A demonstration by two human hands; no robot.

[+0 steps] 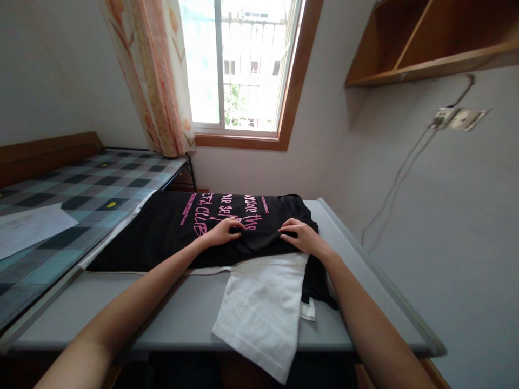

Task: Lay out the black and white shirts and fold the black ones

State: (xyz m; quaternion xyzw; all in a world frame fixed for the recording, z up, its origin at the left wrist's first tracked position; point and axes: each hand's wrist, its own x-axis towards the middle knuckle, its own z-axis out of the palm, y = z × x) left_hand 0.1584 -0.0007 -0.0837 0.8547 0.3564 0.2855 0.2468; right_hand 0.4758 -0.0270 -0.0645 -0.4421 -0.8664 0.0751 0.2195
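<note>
A black T-shirt (pixel 162 237) with pink lettering lies flat and sideways across the grey table. One white sleeve (pixel 261 308) spreads toward me and hangs over the table's front edge. My left hand (pixel 223 232) rests on the lettered front, thumb and fingers pinching the black cloth. To its right, my right hand (pixel 302 236) pinches the same cloth near the shirt's right end. Shallow folds run through the fabric between both hands. Below my right hand, more black cloth and a small white piece (pixel 308 310) stick out beside the sleeve.
The grey table (pixel 178 319) has a raised right edge along the wall. On the left stands a bed with a checked mattress (pixel 133 167) and a paper sheet (pixel 36 227). A curtain (pixel 162 81) hangs by the window; a wooden shelf (pixel 430 65) and a socket with cables (pixel 446 118) are at right.
</note>
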